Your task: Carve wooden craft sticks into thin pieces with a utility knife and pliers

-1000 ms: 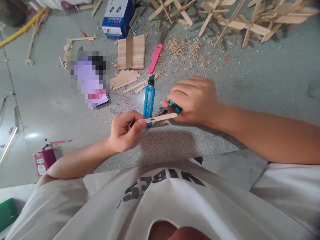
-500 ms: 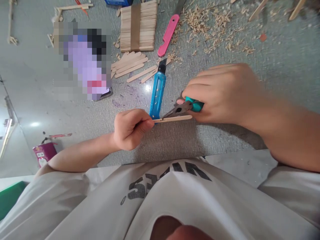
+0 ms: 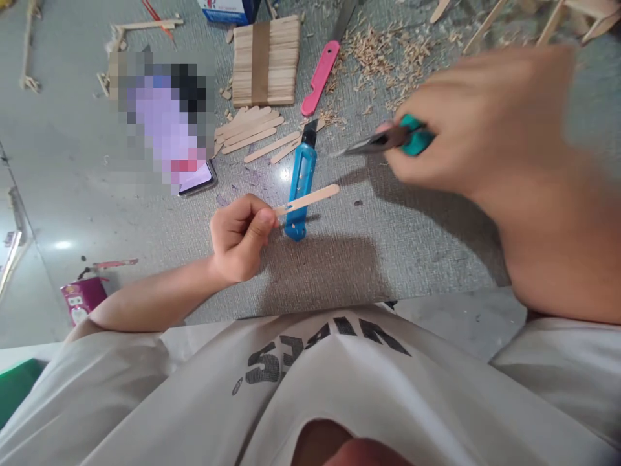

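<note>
Pinched between thumb and fingers, one end of a wooden popsicle stick (image 3: pixel 317 195) sits in my left hand (image 3: pixel 242 239). The stick shows a notch near my fingertips and points to the right. My right hand (image 3: pixel 480 129), blurred at the wrist, is closed around the teal handles of a pair of needle-nose pliers (image 3: pixel 383 139). The pliers' jaws point left, apart from the stick. Beneath the stick lies a blue utility knife (image 3: pixel 301 175) with its dark blade end pointing away from me.
Beyond the knife are loose popsicle sticks (image 3: pixel 252 129), a banded stick bundle (image 3: pixel 281 61) and a pink-handled knife (image 3: pixel 321 77). Wood shavings (image 3: pixel 383 55) are scattered at the back. A phone (image 3: pixel 198 178), partly blurred out, lies left. A purple box (image 3: pixel 85 298) stands near my left forearm.
My right hand has moved up and right, taking the pliers' jaws off the stick. My left hand has shifted slightly left and up, and the stick now tilts upward to the right.
</note>
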`<state>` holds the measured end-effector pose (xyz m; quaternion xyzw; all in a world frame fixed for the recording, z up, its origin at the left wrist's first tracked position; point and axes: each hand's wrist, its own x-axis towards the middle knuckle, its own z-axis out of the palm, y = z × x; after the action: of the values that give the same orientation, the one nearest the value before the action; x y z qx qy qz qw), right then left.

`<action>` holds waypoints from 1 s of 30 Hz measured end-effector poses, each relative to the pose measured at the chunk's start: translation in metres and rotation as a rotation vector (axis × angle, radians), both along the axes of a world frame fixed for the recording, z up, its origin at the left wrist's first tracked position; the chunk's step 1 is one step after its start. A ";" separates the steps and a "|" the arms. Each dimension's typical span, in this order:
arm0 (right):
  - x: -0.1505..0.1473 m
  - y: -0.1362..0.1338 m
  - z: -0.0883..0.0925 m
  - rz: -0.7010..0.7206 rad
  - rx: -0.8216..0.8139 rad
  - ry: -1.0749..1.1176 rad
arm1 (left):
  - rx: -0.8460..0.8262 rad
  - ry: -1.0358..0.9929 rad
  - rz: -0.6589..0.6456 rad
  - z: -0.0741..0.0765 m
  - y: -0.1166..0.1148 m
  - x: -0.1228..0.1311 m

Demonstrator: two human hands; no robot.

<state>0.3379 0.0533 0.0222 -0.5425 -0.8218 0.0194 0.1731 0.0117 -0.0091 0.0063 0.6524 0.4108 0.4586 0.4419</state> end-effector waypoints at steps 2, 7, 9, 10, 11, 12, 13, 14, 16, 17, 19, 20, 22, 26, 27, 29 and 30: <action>-0.012 -0.004 -0.006 0.102 0.024 -0.140 | 0.000 -0.002 -0.026 0.002 0.001 0.003; -0.031 -0.020 -0.012 0.211 0.002 -0.127 | 0.013 0.054 -0.039 0.004 0.002 0.002; -0.037 -0.027 -0.011 0.210 -0.049 -0.088 | 0.005 0.074 -0.047 0.003 0.002 0.001; -0.040 -0.030 -0.010 0.211 -0.064 -0.077 | -0.002 0.079 -0.049 0.002 0.002 0.001; -0.043 -0.032 -0.009 0.206 -0.074 -0.068 | -0.007 0.080 -0.051 0.002 0.002 0.001; -0.046 -0.034 -0.008 0.199 -0.089 -0.057 | -0.012 0.080 -0.054 0.002 0.002 0.001; -0.048 -0.036 -0.007 0.193 -0.102 -0.050 | -0.015 0.077 -0.058 0.001 0.002 0.001; -0.051 -0.037 -0.007 0.187 -0.116 -0.043 | -0.017 0.074 -0.060 0.002 0.002 0.002; -0.053 -0.038 -0.007 0.179 -0.133 -0.040 | -0.015 0.060 -0.069 0.002 0.002 0.002; -0.053 -0.039 -0.008 0.178 -0.128 -0.041 | -0.012 0.049 -0.078 0.002 0.002 0.002; -0.053 -0.039 -0.010 0.183 -0.105 -0.043 | -0.005 0.028 -0.103 0.002 0.002 0.002; -0.053 -0.039 -0.010 0.187 -0.095 -0.042 | -0.005 0.020 -0.117 0.002 0.003 0.002; -0.053 -0.039 -0.011 0.188 -0.090 -0.035 | -0.023 0.012 -0.136 0.002 0.003 0.002; -0.053 -0.038 -0.011 0.170 -0.093 -0.048 | -0.084 -0.052 -0.135 0.002 0.004 0.004; -0.052 -0.038 -0.012 0.173 -0.077 -0.059 | -0.092 -0.079 -0.128 0.001 0.004 0.005; -0.052 -0.037 -0.013 0.188 -0.036 -0.077 | -0.099 -0.114 -0.116 -0.001 0.005 0.005; -0.052 -0.037 -0.013 0.193 -0.020 -0.077 | -0.088 -0.131 -0.118 -0.002 0.006 0.006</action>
<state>0.2859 0.0165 0.0092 -0.4628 -0.8761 0.0232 0.1332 0.0174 -0.0033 0.0043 0.6240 0.3617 0.4549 0.5224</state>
